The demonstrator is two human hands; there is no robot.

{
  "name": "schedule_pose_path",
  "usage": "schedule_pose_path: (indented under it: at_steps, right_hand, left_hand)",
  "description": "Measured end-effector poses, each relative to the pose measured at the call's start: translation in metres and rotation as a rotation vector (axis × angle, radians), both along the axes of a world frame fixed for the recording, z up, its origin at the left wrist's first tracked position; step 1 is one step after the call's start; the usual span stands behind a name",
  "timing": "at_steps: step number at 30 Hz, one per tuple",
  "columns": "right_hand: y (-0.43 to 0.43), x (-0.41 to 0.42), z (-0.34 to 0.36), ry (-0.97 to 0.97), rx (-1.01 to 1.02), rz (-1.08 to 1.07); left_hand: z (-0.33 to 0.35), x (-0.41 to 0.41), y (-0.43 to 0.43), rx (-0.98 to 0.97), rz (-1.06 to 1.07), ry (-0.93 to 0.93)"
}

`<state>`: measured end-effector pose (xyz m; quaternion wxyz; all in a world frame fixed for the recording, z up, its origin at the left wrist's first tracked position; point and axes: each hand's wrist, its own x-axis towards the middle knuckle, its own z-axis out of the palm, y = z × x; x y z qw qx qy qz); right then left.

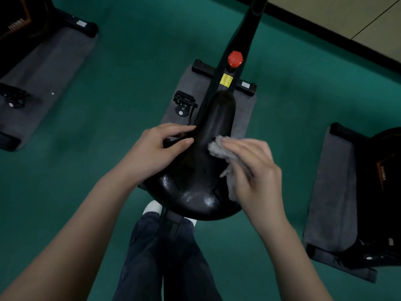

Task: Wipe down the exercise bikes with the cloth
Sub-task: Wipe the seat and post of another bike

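A black bike saddle fills the middle of the view, its nose pointing away from me. My left hand grips the saddle's left edge near the nose, thumb on top. My right hand presses a grey cloth onto the saddle's right side, fingers laid flat over it. Beyond the saddle runs the bike's black frame with a red knob and a yellow sticker.
The bike stands on a grey mat on green floor; a pedal sticks out on the left. Other bikes on mats stand at far left and at right. My legs and a white shoe are below the saddle.
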<state>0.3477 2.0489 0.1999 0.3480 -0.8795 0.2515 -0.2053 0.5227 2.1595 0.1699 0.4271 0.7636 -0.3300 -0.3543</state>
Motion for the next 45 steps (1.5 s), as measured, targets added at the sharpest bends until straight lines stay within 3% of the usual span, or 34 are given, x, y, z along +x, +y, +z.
schedule_pose_path:
  at_steps: [4, 8, 13, 21, 25, 31, 34, 40, 43, 45]
  right_hand:
    - [0.015, 0.012, -0.004, 0.106, -0.004, 0.141]
    - [0.021, -0.020, 0.001, 0.040, 0.079, 0.226]
    - [0.009, -0.022, -0.012, 0.002, 0.072, -0.036]
    - [0.022, -0.050, -0.008, -0.053, 0.232, -0.104]
    - [-0.013, -0.029, -0.029, -0.043, 0.529, -0.295]
    - [-0.049, -0.011, -0.052, -0.029, 1.027, -0.224]
    - [-0.046, -0.023, -0.056, -0.066, 1.145, -0.237]
    - [0.000, -0.059, -0.065, -0.237, 1.117, -0.538]
    - [0.031, -0.063, -0.060, -0.297, 0.900, -0.712]
    - [0.041, -0.065, -0.047, -0.296, 0.724, -0.718]
  left_hand:
    - [0.006, -0.004, 0.015, 0.004, 0.045, -0.002]
    - [0.006, -0.009, 0.040, 0.010, -0.029, 0.015]
    - [-0.004, -0.014, 0.054, 0.051, -0.154, -0.094]
    - [-0.003, -0.011, 0.055, 0.066, -0.222, -0.127]
    - [-0.004, -0.010, 0.055, 0.056, -0.232, -0.123]
    - [-0.008, -0.009, 0.055, 0.021, -0.226, -0.136]
    - [-0.008, -0.009, 0.055, -0.001, -0.227, -0.144]
    - [-0.009, -0.009, 0.054, -0.021, -0.218, -0.140]
    - [-0.010, -0.010, 0.055, -0.030, -0.220, -0.146]
    - [-0.010, -0.010, 0.055, -0.029, -0.216, -0.143]
